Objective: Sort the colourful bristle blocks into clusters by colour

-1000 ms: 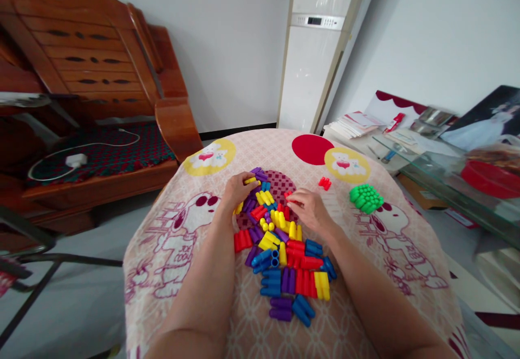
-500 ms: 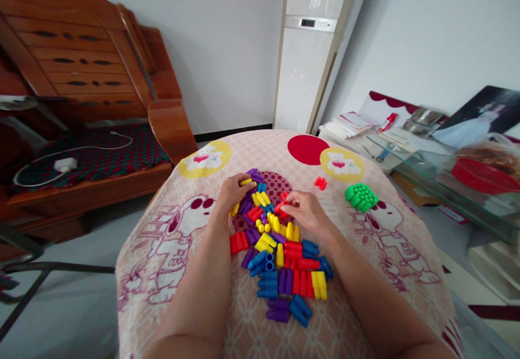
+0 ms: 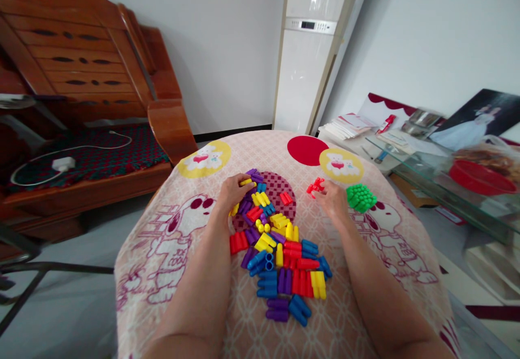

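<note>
My right hand (image 3: 333,199) is closed, fingertips pinching a red plastic block (image 3: 312,190) made of joined bullet-shaped pegs. It hovers at or touches another red block (image 3: 320,181) on the tablecloth; the two overlap in view, so contact is unclear. At the far left edge of the pile, my left hand (image 3: 233,190) lies against the blocks, fingers extended over them. A yellow block (image 3: 246,182) shows by its fingertips, and another yellow block (image 3: 234,209) lies partly hidden beside it. Purple, blue, yellow and red blocks spread down the table between my forearms.
A bunch of green blocks (image 3: 361,198) stands right of my right hand. A single red block (image 3: 286,198) lies on the dark checked circle. The round table has a patterned cloth (image 3: 179,294). Beyond it are a wooden bench (image 3: 85,77) and a glass shelf (image 3: 422,172).
My right hand has moved right from the pile to the red block near the green bunch, carrying a red block. Another red block now shows where it was. My left hand has stayed put.
</note>
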Demonstrator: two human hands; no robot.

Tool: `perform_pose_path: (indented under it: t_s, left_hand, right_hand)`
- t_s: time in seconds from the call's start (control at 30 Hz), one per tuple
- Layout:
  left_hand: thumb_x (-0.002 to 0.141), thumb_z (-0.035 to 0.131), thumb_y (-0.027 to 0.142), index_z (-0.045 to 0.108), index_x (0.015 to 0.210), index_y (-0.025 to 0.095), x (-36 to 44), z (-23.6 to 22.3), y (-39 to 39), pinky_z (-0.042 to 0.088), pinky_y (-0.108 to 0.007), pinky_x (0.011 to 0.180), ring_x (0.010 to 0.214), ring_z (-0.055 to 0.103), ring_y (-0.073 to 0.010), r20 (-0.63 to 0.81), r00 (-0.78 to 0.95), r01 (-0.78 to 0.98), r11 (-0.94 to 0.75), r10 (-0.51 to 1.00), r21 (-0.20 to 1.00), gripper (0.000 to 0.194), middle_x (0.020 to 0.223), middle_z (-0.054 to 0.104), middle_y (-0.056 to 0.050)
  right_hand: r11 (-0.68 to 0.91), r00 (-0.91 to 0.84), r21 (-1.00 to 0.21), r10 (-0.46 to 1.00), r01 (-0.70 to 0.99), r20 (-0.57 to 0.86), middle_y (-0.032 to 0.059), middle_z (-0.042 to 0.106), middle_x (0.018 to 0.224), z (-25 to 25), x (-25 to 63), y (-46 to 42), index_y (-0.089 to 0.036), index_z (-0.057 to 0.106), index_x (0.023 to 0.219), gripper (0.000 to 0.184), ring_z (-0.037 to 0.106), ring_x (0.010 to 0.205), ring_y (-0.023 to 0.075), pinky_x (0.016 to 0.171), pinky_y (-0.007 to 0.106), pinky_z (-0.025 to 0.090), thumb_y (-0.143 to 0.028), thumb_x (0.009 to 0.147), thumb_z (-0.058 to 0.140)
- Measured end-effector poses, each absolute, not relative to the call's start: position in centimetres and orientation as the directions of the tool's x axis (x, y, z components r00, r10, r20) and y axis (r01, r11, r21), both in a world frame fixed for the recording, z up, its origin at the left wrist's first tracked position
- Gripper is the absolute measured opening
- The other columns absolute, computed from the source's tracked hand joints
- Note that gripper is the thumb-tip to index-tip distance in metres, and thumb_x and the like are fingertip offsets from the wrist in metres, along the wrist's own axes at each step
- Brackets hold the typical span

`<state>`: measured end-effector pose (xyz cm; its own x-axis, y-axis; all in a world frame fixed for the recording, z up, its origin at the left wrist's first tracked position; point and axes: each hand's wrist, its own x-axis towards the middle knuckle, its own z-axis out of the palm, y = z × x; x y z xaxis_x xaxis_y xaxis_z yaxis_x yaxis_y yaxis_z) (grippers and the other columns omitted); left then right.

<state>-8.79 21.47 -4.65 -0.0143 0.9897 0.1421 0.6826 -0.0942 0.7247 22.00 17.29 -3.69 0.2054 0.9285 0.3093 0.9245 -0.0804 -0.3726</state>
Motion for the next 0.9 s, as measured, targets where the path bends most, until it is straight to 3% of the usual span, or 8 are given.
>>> perform_pose_path:
  t_s: [0.2,0.43,0.67,0.77,0.83,0.9]
  left_hand:
    - [0.079,0.064,0.039,0.072,0.111,0.020,-8.9,-4.8,21.6,0.050,-0.031,0.086,0.095,0.067,-0.0223,0.137,-0.010,0.678,-0.094,0.990,0.729,0.038,0.109,0.075,-0.006]
    - [0.079,0.064,0.040,0.072,0.111,0.021,-8.8,-4.7,21.5,0.050,-0.030,0.085,0.096,0.067,-0.0221,0.136,-0.014,0.685,-0.090,0.991,0.723,0.037,0.108,0.075,-0.004]
    - [0.081,0.064,0.038,0.072,0.111,0.019,-8.7,-4.7,21.4,0.049,-0.029,0.087,0.097,0.066,-0.0218,0.146,-0.018,0.682,-0.095,0.989,0.725,0.037,0.109,0.074,-0.005]
    - [0.081,0.064,0.036,0.072,0.112,0.020,-8.6,-4.4,21.2,0.049,-0.030,0.088,0.097,0.066,-0.0220,0.132,-0.028,0.683,-0.078,0.991,0.726,0.036,0.109,0.074,-0.004]
    - [0.080,0.065,0.036,0.072,0.112,0.020,-8.6,-4.2,21.1,0.049,-0.030,0.088,0.096,0.066,-0.0221,0.121,-0.036,0.682,-0.064,0.992,0.728,0.036,0.109,0.074,-0.004]
    - [0.080,0.065,0.036,0.072,0.111,0.021,-8.5,-4.2,21.0,0.049,-0.030,0.088,0.095,0.066,-0.0218,0.122,-0.037,0.676,-0.065,0.992,0.734,0.035,0.109,0.074,-0.003]
  right_hand:
    - [-0.075,0.167,-0.333,0.952,0.940,0.256,0.0091,0.076,0.080,-3.5,22.0,17.1,-0.020,0.075,0.076,0.020,0.067,0.074,0.0222,0.062,0.028,0.039,-0.034,0.079,0.061]
    - [-0.091,0.203,-0.288,0.899,0.953,0.387,0.0108,0.076,0.082,-4.3,22.4,17.4,-0.020,0.076,0.083,0.024,0.065,0.073,0.0220,0.063,0.028,0.039,-0.036,0.083,0.058]
    - [-0.137,0.225,-0.272,0.918,0.952,0.326,0.0129,0.075,0.085,-4.3,22.5,17.6,-0.018,0.073,0.086,0.022,0.066,0.075,0.0243,0.065,0.030,0.039,-0.033,0.084,0.058]
    - [-0.150,0.246,-0.272,0.898,0.950,0.364,0.0137,0.074,0.083,-3.9,22.4,17.2,-0.016,0.071,0.089,0.022,0.065,0.075,0.0243,0.066,0.030,0.039,-0.033,0.084,0.059]
    - [-0.103,0.232,-0.306,0.878,0.946,0.419,0.0128,0.073,0.082,-3.6,21.9,16.8,-0.016,0.070,0.090,0.022,0.065,0.075,0.0233,0.068,0.030,0.041,-0.034,0.085,0.058]
    - [0.043,0.135,-0.377,0.892,0.925,0.432,0.0107,0.072,0.082,-3.2,20.6,16.3,-0.017,0.070,0.088,0.021,0.064,0.075,0.0215,0.070,0.029,0.043,-0.033,0.087,0.056]
